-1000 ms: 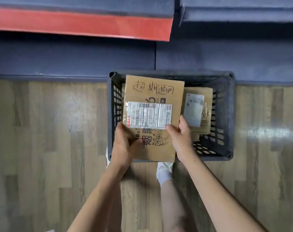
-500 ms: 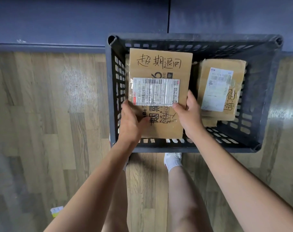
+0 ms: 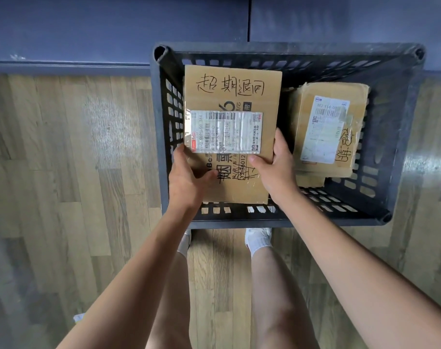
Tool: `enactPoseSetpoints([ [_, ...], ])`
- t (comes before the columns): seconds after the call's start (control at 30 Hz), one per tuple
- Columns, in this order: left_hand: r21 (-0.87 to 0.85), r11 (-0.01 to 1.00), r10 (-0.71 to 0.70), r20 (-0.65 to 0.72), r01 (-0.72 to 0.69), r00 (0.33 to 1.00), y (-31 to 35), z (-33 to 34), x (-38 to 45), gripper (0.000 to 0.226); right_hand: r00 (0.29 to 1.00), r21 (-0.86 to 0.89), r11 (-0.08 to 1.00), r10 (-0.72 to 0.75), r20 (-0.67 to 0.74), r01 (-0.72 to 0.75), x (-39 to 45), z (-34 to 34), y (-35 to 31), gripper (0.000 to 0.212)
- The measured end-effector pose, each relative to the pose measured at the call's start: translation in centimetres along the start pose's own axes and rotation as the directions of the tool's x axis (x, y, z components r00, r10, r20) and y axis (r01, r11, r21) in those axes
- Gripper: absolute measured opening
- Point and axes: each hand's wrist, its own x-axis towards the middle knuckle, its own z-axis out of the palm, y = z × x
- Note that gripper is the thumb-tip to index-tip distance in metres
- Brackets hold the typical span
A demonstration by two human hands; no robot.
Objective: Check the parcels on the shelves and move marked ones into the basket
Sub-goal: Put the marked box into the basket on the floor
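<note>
Your left hand (image 3: pixel 186 177) grips the parcel (image 3: pixel 232 134) at its 7 o'clock corner, thumb curled over the face. The parcel sits flat in the basket (image 3: pixel 285 47), left half, marked face up so the handwriting reads. Your right hand (image 3: pixel 277 170) pinches the 5 o'clock edge to steady the lowering. A second parcel (image 3: pixel 327 132) lies at 3 o'clock, well clear.

Fingers of both hands hidden behind flat brown cardboard parcel (image 3: pixel 229 96). Small print on its white shipping label (image 3: pixel 225 132) illegible. Parcels beneath smaller tan cardboard parcel (image 3: pixel 327 129) mostly covered.
</note>
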Motion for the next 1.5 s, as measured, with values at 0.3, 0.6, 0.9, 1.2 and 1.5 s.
enactPoseSetpoints([
  [0.3, 0.094, 0.993, 0.068, 0.024, -0.070, 0.997, 0.6, -1.0, 0.2, 0.078, 1.000, -0.126, 0.992, 0.019, 0.023, -0.016, -1.3, -0.5, -2.6, 0.078],
  [0.6, 0.229, 0.927, 0.284, 0.082, -0.296, 0.955, 7.8, -6.8, -5.0, 0.079, 0.997, -0.087, 0.994, -0.071, -0.011, 0.070, -9.8, -5.5, -8.6, 0.077],
  [0.9, 0.203, 0.836, 0.516, 0.027, -0.510, 0.856, 18.6, -13.8, -15.0, 0.085, 0.944, -0.006, 0.952, -0.305, -0.129, 0.307, -21.2, -13.0, -21.7, 0.074],
  [1.2, 0.149, 0.689, 0.724, -0.130, -0.709, 0.677, 29.6, -21.3, -23.2, 0.083, 0.826, 0.167, 0.833, -0.456, -0.332, 0.527, -30.7, -19.0, -29.7, 0.065],
  [1.5, 0.159, 0.448, 0.893, -0.125, -0.880, 0.432, 39.5, -24.6, -29.9, 0.081, 0.682, 0.202, 0.678, -0.577, -0.450, 0.707, -37.3, -26.2, -37.0, 0.057],
])
